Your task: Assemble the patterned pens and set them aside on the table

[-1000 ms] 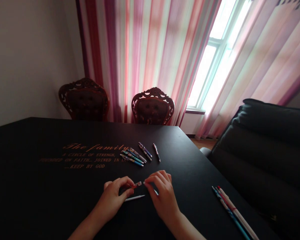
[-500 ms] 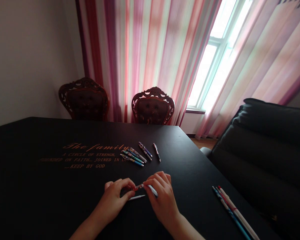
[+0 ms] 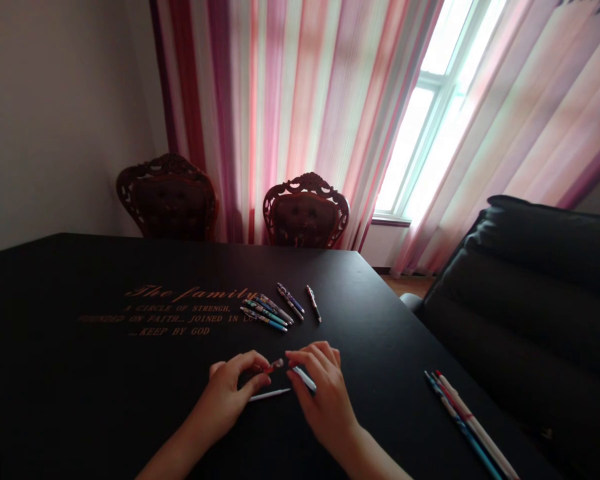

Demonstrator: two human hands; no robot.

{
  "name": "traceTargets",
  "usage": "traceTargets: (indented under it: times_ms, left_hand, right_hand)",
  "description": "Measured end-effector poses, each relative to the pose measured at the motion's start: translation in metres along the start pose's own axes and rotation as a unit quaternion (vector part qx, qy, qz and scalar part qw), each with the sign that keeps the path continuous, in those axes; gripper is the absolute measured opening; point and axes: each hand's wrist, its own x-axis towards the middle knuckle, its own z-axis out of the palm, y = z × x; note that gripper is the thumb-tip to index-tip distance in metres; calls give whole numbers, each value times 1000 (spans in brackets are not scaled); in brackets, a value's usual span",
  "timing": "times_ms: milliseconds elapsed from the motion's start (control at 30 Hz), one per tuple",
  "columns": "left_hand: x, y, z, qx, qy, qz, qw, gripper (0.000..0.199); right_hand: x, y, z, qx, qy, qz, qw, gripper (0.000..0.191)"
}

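My left hand (image 3: 230,390) pinches a short reddish patterned pen part (image 3: 275,365) between thumb and fingers, its free end tilted up to the right. Across a small gap, my right hand (image 3: 323,383) is closed on a white pen part (image 3: 304,378) with a bluish end. Just below the hands, a thin white pen refill (image 3: 271,395) lies on the black table, one end close to my left thumb. Beyond the hands are several patterned pens (image 3: 267,312) in a loose group, with a single dark pen (image 3: 314,304) apart on their right.
Long pencil-like sticks (image 3: 467,423), blue and pinkish white, lie by the right edge of the black table (image 3: 80,400). Two carved chairs (image 3: 307,213) stand behind its far edge. A dark padded armchair (image 3: 540,287) is at the right.
The two pen parts, close together between my fingers before, are now apart. My left hand's part has tipped upward, and more of the refill shows.
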Motion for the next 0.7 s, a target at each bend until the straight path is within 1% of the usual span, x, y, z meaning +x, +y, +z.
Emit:
traceTargets:
  times_ms: [100, 167, 233, 300, 367, 400, 467, 500, 567, 600, 700]
  left_hand:
    - [5, -7, -2, -115, 7, 7, 993, 26]
    - [8, -11, -4, -149, 18, 9, 989, 27]
    - [9, -15, -6, -128, 33, 7, 991, 27]
    - [9, -19, -10, -77, 57, 6, 995, 26]
    - [9, -23, -15, -7, 102, 1, 995, 24]
    - [10, -26, -17, 33, 128, -6, 991, 23]
    - [11, -31, -22, 102, 168, -26, 980, 20]
    - [11, -33, -24, 124, 174, -33, 976, 19]
    - [12, -34, -26, 143, 166, -38, 975, 18]
    - [12, -34, -25, 147, 157, -34, 976, 18]
    - [11, -30, -21, 163, 130, -20, 978, 17]
  right_hand:
    - [-2, 2, 4, -28, -44, 18, 998, 12]
    - [-5, 3, 10, -55, -86, 12, 995, 11]
    - [-8, 2, 15, -73, -116, 8, 990, 13]
    - [-9, 2, 16, -77, -130, 8, 988, 12]
    - [-8, 3, 11, -69, -123, 13, 990, 11]
    - [-6, 5, 6, -63, -110, 19, 992, 11]
    - [-3, 11, -6, -57, -65, 33, 996, 11]
    - [-1, 15, -11, -58, -39, 38, 997, 11]
    - [2, 23, -20, -64, 3, 41, 997, 11]
    - [3, 25, -23, -67, 14, 38, 997, 11]
    - [4, 27, -25, -70, 12, 27, 997, 12]
